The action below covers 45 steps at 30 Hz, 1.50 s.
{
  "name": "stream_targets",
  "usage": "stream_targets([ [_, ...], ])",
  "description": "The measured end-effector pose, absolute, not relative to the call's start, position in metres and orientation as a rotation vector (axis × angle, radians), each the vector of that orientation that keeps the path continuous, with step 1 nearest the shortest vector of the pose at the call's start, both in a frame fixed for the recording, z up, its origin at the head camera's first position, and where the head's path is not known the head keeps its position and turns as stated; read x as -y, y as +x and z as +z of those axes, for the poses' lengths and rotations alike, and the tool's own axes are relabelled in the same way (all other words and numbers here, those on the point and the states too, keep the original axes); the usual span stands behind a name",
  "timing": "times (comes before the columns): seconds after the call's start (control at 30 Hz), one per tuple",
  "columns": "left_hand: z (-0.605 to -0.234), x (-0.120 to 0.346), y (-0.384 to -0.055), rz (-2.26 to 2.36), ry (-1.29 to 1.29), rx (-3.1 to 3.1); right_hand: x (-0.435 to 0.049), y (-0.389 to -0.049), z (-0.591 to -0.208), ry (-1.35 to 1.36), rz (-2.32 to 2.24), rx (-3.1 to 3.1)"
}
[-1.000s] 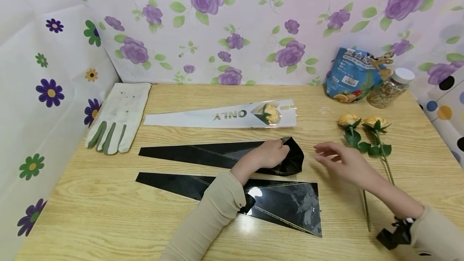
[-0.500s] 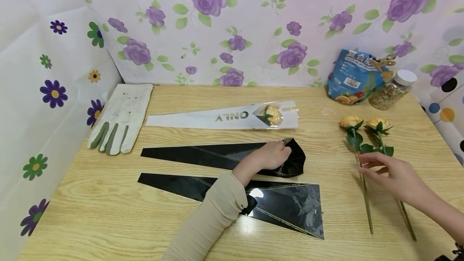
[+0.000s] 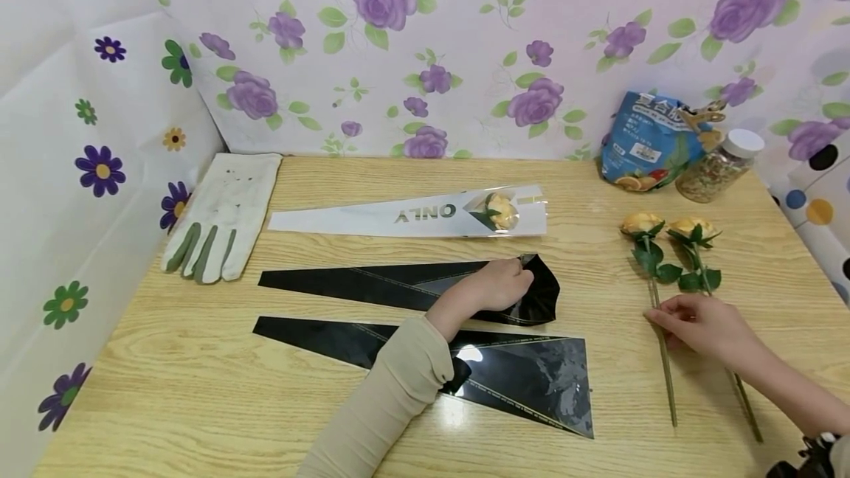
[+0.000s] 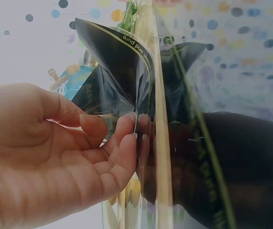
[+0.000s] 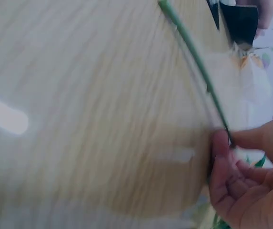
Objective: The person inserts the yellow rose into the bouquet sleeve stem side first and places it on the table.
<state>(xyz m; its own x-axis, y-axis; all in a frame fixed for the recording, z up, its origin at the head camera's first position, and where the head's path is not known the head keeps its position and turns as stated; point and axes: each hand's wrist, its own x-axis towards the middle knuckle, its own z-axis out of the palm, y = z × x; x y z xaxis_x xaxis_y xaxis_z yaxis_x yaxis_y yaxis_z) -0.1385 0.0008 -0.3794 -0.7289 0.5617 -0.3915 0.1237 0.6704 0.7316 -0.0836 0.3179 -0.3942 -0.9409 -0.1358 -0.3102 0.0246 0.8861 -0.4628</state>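
Note:
My left hand (image 3: 491,286) pinches the open end of a black flower sleeve (image 3: 378,279) lying flat; its mouth stands raised in the left wrist view, where the fingertips (image 4: 126,138) meet the film. At the right, my right hand (image 3: 704,323) pinches the stem of the left yellow rose (image 3: 641,224) between thumb and fingers. That green stem (image 5: 198,67) runs out from the fingers in the right wrist view. The second yellow rose (image 3: 692,230) lies alongside, its stem partly hidden under the right hand.
A second black sleeve (image 3: 524,371) lies nearer, partly under the left forearm. Behind are a white sleeve (image 3: 332,218) holding a yellow rose (image 3: 501,211) and, leftward, a work glove (image 3: 226,205). A blue pouch (image 3: 637,142) and lidded jar (image 3: 713,168) stand at the back right.
My right hand has moved right from beside the black sleeve to the roses, and its fingers have taken hold of the left rose's stem. My left hand has stayed on the sleeve.

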Motion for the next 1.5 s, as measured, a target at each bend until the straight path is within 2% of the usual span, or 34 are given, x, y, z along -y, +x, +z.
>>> stream_targets([
  [0.37,-0.380,0.000,-0.140,0.940,0.525,-2.263,-0.313,-0.098,-0.383,0.017,-0.823,-2.495],
  [0.57,-0.382,-0.001,-0.142,0.910,0.521,-2.247,-0.308,-0.103,-0.352,-0.087,-0.853,-2.437],
  [0.8,-0.380,-0.003,-0.145,0.921,0.557,-2.280,-0.291,-0.107,-0.313,-0.220,-0.803,-2.645],
  [1.07,-0.382,0.000,-0.143,0.942,0.507,-2.273,-0.258,-0.113,-0.293,-0.180,-0.920,-2.814],
  [1.27,-0.381,0.000,-0.142,0.958,0.490,-2.266,-0.235,-0.123,-0.292,-0.176,-1.207,-2.838],
  [1.5,-0.381,0.001,-0.143,0.939,0.484,-2.270,-0.214,-0.141,-0.315,-0.321,-1.587,-2.860],
])
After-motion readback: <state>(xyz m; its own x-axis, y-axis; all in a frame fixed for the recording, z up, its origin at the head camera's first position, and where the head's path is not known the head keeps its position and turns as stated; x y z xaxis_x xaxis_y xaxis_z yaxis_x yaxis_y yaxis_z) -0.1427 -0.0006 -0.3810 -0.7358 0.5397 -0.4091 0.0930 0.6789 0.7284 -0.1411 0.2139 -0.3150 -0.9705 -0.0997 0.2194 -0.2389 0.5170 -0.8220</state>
